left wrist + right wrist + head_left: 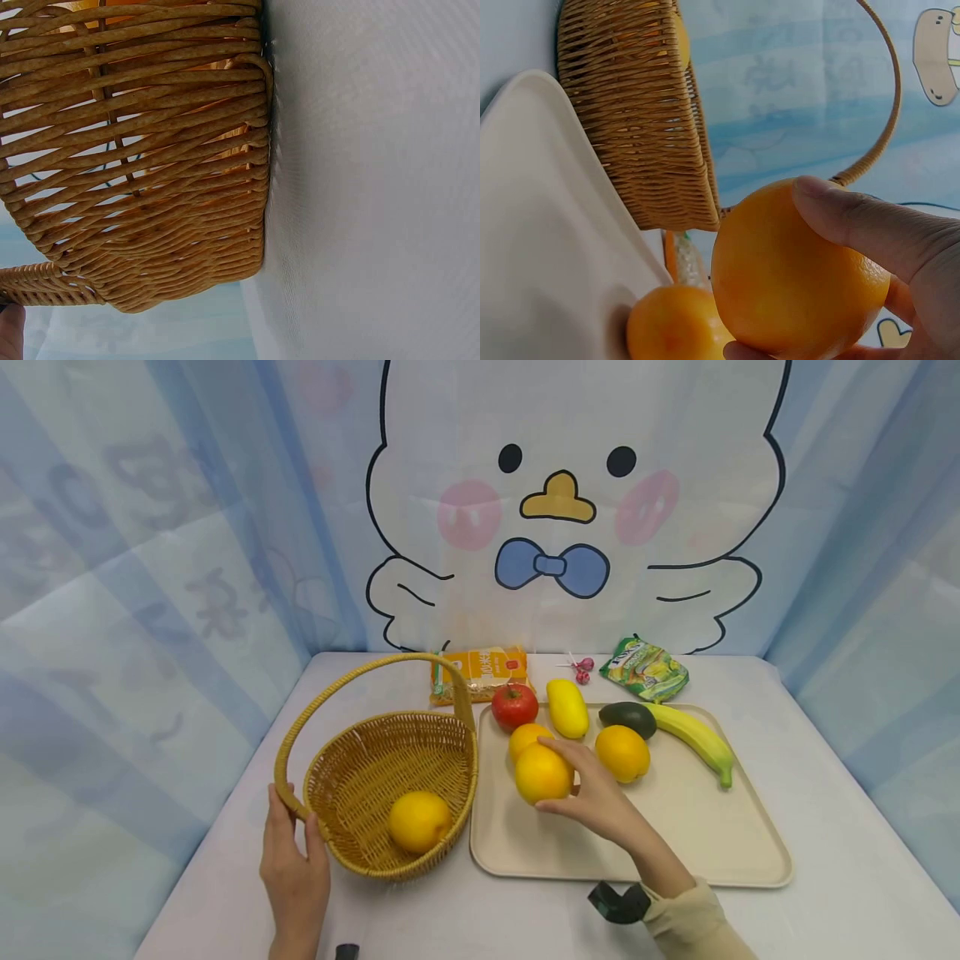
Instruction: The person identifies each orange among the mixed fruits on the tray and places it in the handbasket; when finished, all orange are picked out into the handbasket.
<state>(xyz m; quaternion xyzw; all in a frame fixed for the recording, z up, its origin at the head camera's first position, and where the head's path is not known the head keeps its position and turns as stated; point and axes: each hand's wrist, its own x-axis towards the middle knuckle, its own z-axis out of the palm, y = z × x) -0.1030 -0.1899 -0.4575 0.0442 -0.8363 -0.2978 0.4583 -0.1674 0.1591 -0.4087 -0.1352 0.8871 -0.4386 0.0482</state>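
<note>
The right hand (600, 793) grips an orange (543, 772) over the tray (697, 835); the left hand (294, 860) holds the basket (390, 785) by its handle. It looks mid-transfer, so the next move calls for a short carry across the rim.

Staged tabletop booth: cartoon duck curtain (562, 510), white table (847, 893).

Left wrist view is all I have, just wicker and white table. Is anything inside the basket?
Observer: Yes, one yellow-orange fruit lies in the basket.
Operator: What is the right hand doing?
Observer: The right hand grips an orange over the tray.
Operator: And the left hand?
Observer: The left hand holds the basket handle where it meets the rim.
</note>
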